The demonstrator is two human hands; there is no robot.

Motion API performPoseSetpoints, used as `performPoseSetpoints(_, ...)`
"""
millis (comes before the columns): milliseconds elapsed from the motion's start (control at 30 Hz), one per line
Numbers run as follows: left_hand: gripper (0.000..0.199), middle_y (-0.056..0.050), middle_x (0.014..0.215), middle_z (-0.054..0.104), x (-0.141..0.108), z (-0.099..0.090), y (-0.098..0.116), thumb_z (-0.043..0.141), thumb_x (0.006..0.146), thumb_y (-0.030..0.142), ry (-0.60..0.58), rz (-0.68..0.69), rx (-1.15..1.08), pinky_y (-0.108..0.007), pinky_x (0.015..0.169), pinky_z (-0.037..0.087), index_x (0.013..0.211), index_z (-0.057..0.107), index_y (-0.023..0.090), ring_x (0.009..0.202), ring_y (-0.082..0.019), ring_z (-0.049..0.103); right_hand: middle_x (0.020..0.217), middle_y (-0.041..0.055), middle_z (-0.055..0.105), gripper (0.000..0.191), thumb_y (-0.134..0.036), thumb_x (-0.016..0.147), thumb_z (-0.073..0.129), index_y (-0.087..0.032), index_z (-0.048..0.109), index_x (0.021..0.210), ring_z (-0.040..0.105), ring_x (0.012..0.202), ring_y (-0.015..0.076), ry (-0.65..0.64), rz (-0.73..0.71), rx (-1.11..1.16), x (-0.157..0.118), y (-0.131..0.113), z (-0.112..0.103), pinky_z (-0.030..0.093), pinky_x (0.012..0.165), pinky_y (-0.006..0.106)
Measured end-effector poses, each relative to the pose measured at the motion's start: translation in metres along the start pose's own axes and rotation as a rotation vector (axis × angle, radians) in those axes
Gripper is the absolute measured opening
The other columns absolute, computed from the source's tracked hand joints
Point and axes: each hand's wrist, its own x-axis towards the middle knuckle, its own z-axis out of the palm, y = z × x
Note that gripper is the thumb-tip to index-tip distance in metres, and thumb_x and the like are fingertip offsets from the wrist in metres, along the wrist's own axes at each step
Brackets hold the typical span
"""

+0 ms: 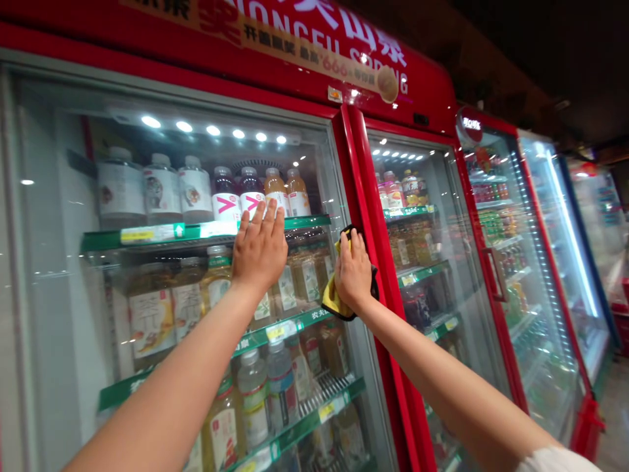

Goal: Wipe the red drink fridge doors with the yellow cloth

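My left hand (260,246) lies flat against the glass door (162,252) of a red drinks fridge, fingers stretched upward, with nothing in it. To its right, my right hand (352,269) presses a yellow cleaning cloth (334,299) with black edging onto the glass beside the red door frame (381,275). The cloth sticks out above, below and to both sides of that hand; its underside is hidden. Behind the glass, white-labelled bottles (120,187) and other drinks stand on shelves with green front strips (196,231).
A second glass door (422,262) of the same fridge adjoins on the right. Farther right stand another red fridge (506,249) with a door handle (495,275) and a brightly lit cooler (565,249). A red sign panel (289,26) runs across the top.
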Motion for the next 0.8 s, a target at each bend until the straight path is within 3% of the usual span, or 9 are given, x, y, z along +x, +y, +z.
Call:
performPoseSetpoints(233, 0.073, -0.01, 0.169, 0.027, -0.003, 0.003, -0.002, 0.047, 0.095, 0.017, 0.015, 0.016, -0.005, -0.057, 0.13, 0.017, 0.163, 0.023, 0.02, 0.157, -0.029, 0.023, 0.164, 0.0154, 0.038, 0.05, -0.027, 0.105, 0.037, -0.013, 0.048, 0.151, 0.031, 0.154, 0.0283, 0.066, -0.009, 0.091, 0.074, -0.024, 0.0, 0.034, 0.122, 0.047)
performPoseSetpoints(367, 0.073, -0.009, 0.169, 0.025, -0.003, 0.002, -0.002, 0.045, 0.095, 0.017, 0.018, 0.016, -0.03, -0.058, 0.13, 0.016, 0.164, 0.021, 0.021, 0.158, -0.028, 0.021, 0.162, 0.0047, 0.044, 0.045, -0.025, 0.106, 0.036, -0.023, 0.055, 0.147, 0.034, 0.153, 0.02, 0.015, -0.254, 0.154, 0.048, -0.016, -0.006, 0.034, 0.124, 0.042)
performPoseSetpoints(467, 0.066, -0.011, 0.168, 0.028, -0.003, 0.002, -0.001, 0.041, 0.098, 0.018, 0.013, 0.008, -0.025, -0.057, 0.129, 0.017, 0.162, 0.026, 0.019, 0.158, -0.028, 0.02, 0.159, 0.003, 0.049, 0.043, -0.023, 0.105, 0.038, -0.024, 0.06, 0.142, 0.035, 0.152, 0.0172, -0.008, -0.416, 0.218, 0.022, 0.001, -0.009, 0.036, 0.124, 0.038)
performPoseSetpoints(567, 0.063, -0.011, 0.167, 0.031, -0.003, 0.002, 0.0, 0.038, 0.099, 0.019, 0.015, 0.006, -0.01, -0.057, 0.129, 0.017, 0.162, 0.027, 0.018, 0.158, -0.027, 0.02, 0.158, 0.006, 0.05, 0.043, -0.021, 0.104, 0.039, -0.021, 0.06, 0.141, 0.037, 0.151, 0.0189, 0.042, -0.318, 0.238, 0.035, 0.006, -0.006, 0.037, 0.123, 0.04)
performPoseSetpoints(667, 0.062, -0.011, 0.166, 0.033, -0.003, 0.002, 0.001, 0.038, 0.1, 0.019, 0.018, 0.0, 0.016, -0.056, 0.129, 0.018, 0.161, 0.029, 0.018, 0.157, -0.026, 0.023, 0.159, 0.0081, 0.047, 0.044, -0.021, 0.104, 0.038, -0.018, 0.057, 0.145, 0.038, 0.151, 0.0219, 0.104, -0.12, 0.219, 0.069, -0.011, 0.001, 0.037, 0.123, 0.044)
performPoseSetpoints(733, 0.061, -0.011, 0.166, 0.033, -0.003, 0.001, 0.002, 0.038, 0.1, 0.019, 0.011, -0.005, 0.024, -0.055, 0.129, 0.018, 0.16, 0.031, 0.017, 0.157, -0.026, 0.024, 0.16, 0.0072, 0.046, 0.044, -0.022, 0.105, 0.038, -0.019, 0.056, 0.146, 0.037, 0.152, 0.0222, 0.101, -0.116, 0.216, 0.077, -0.025, 0.003, 0.036, 0.123, 0.045)
performPoseSetpoints(800, 0.061, -0.012, 0.167, 0.032, -0.003, 0.001, 0.002, 0.038, 0.099, 0.019, 0.004, -0.005, 0.018, -0.056, 0.129, 0.018, 0.16, 0.03, 0.017, 0.157, -0.027, 0.023, 0.16, 0.0045, 0.046, 0.044, -0.023, 0.105, 0.038, -0.022, 0.056, 0.146, 0.036, 0.152, 0.0205, 0.056, -0.218, 0.228, 0.065, -0.031, 0.001, 0.035, 0.124, 0.045)
